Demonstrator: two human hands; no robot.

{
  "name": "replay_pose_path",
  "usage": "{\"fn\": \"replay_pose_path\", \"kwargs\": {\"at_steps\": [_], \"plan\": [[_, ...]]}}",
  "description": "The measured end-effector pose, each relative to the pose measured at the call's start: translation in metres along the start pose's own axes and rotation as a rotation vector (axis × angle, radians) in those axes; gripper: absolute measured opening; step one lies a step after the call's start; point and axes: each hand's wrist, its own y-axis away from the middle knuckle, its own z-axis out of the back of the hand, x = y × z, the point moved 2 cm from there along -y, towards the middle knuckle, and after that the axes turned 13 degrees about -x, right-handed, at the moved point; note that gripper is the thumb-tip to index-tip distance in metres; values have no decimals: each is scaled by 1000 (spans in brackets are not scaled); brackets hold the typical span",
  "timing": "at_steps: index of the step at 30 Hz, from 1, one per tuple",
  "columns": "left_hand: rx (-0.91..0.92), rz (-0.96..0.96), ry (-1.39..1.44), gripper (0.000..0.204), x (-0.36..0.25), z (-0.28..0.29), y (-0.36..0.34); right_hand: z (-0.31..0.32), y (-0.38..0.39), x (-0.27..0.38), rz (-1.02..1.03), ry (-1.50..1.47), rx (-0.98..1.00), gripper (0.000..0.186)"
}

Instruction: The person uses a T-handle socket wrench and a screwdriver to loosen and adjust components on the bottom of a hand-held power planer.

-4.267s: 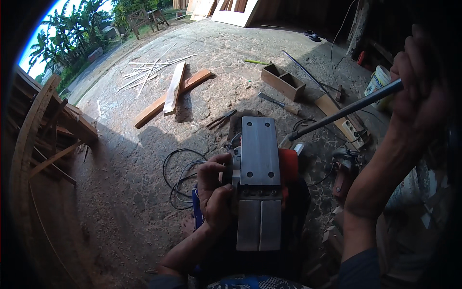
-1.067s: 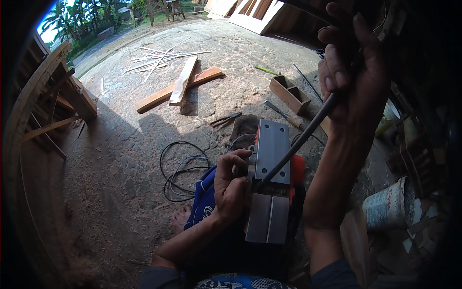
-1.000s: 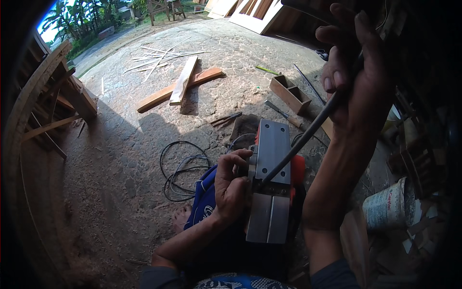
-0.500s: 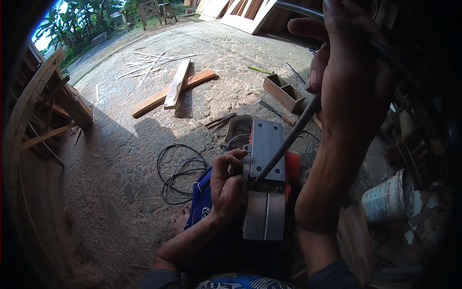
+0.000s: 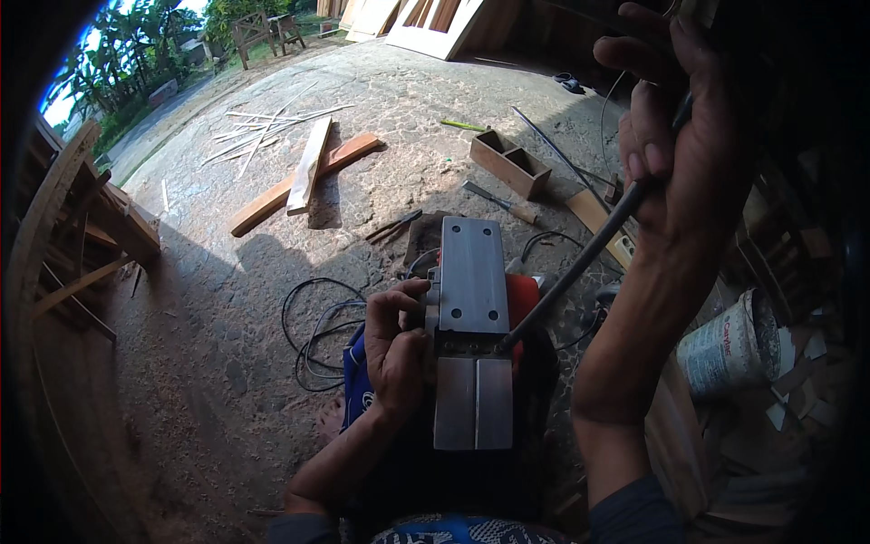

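Note:
An electric hand planer [image 5: 473,272] with an orange-red body lies with its metal sole up in front of me. My left hand [image 5: 394,349] is closed on the planer's left side, thumb and fingers bent against its edge. High on the right, my right hand [image 5: 680,172] is wrapped around a long dark metal rod wrench [image 5: 584,267]. The wrench slants down to the left, and its tip sits at the right end of the cutter slot [image 5: 467,345], where small bolts show. Its upper end is partly lost in shadow behind my fingers.
Beyond the planer lie a chisel [image 5: 497,201], pliers [image 5: 395,227] and a divided wooden box [image 5: 510,163]. Two crossed boards [image 5: 308,177] and thin strips [image 5: 263,131] are farther left. A coiled cable [image 5: 317,331] lies left, a white bucket [image 5: 725,349] right, a wooden frame [image 5: 82,208] far left.
The wrench tip has gone from the left end of the cutter slot to its right end, my right hand moving with it. My left hand keeps its grip. The whole view has shifted slightly.

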Motion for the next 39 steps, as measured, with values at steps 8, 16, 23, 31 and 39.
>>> {"fn": "replay_pose_path", "kwargs": {"at_steps": [8,16,23,31,39], "plan": [[-23,3,13,37,-1,-3,1,22,-18,-28,132,72,218,43],[-1,-13,24,39,1,-3,0,23,-35,-46,-108,-400,545,41],[9,6,14,40,-2,-3,1,-12,12,-17,291,152,-66,32],[43,26,61,40,-1,-3,1,-10,-2,-36,781,207,65,33],[50,42,-35,32,-9,-4,-7,-10,-38,-2,-129,9,259,32]]}}
